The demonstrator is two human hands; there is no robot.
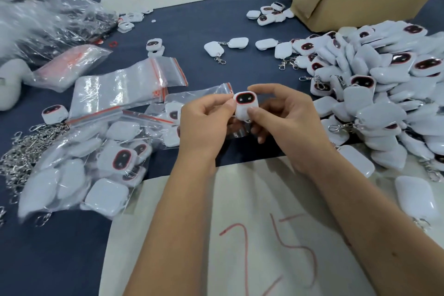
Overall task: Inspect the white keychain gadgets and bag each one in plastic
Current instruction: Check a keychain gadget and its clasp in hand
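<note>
Two hands hold one white keychain gadget (246,106) face-up, likely for inspection. Left hand (204,122) fingers pinch its left edge; right hand (286,120) fingers grip its right side. Beneath the fingers hangs a clear plastic bag (192,98), ready for bagging.

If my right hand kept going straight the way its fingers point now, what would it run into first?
The right hand points leftward across the held gadget, which its fingers already pinch. Past that, it would probably meet the left hand gripping the gadget's other side. Depth between the two hands is hard to judge.
</note>
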